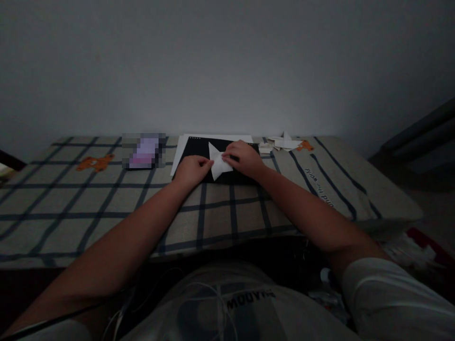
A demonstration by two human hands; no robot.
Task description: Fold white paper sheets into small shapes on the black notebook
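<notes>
White folded paper (219, 163) sits pinched between left hand (192, 170) and right hand (245, 158), fingers closed; best press creases firmly against the black mat (194, 148).

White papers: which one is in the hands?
The folded paper on the black mat, pinched by left hand and right hand. The paper pile lies untouched, far right.

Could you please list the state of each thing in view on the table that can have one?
Paper: partly folded, pointed, flat on the black pad, pinched by both hands.
Black pad: flat, on white sheets.
White sheets: flat, mostly covered.
Folded papers: piled at the far right, untouched.
Tablecloth: spread flat.
Left hand: fingertips on the paper's left edge.
Right hand: pressing the paper's right side.
</notes>
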